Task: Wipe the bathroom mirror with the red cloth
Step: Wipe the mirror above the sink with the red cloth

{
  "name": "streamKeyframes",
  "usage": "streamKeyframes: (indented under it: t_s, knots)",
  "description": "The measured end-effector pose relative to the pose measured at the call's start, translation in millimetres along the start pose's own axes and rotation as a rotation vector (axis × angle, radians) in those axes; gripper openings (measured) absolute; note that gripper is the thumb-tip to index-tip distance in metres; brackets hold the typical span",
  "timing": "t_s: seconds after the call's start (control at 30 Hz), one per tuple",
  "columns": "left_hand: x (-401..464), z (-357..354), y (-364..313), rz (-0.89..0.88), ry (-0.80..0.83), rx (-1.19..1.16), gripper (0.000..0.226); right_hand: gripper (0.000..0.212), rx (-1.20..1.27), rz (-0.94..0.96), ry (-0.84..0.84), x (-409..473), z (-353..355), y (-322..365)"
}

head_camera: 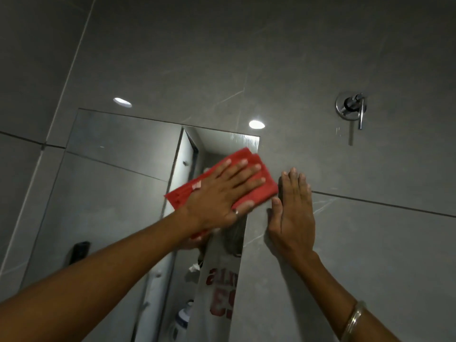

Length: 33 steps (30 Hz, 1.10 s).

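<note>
The frameless mirror is set flat into a grey tiled wall and fills the lower left of the head view. A folded red cloth lies against the mirror near its upper right edge. My left hand presses flat on the cloth with fingers spread, a ring on the thumb. My right hand rests flat on the wall tile just right of the mirror's edge, fingers together and holding nothing. A metal bangle sits on my right wrist.
A chrome lever tap handle is mounted on the wall at upper right. The mirror reflects a doorway, a person's light printed shirt, bottles low down and a dark object at left. Two ceiling-light reflections show on the tiles.
</note>
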<state>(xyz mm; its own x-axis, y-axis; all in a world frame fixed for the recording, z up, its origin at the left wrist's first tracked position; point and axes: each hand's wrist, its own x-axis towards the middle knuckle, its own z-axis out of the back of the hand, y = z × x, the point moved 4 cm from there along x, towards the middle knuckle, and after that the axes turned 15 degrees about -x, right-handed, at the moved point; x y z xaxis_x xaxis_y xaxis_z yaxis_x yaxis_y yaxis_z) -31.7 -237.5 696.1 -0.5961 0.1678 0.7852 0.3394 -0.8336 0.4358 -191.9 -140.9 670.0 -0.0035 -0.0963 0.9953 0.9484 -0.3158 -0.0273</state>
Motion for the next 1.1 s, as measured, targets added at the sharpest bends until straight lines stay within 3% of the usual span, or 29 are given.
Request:
streamKeyframes:
  t_s: [0.2,0.43,0.7,1.1]
  knots:
    - [77,31,20,0.227,-0.142,-0.023,0.07,0.065,-0.016,0.008,-0.006,2,5,2]
    - [54,2,-3,0.39,-0.302,-0.032,0.069,0.065,-0.063,0.028,-0.013,-5,6,5]
    - [-62,-76,-80,0.461,-0.343,-0.104,0.065,0.06,0.024,0.056,-0.018,-60,2,11]
    - [-306,-201,-216,0.602,-0.235,-0.214,0.06,0.064,-0.056,0.163,0.288,-200,16,1]
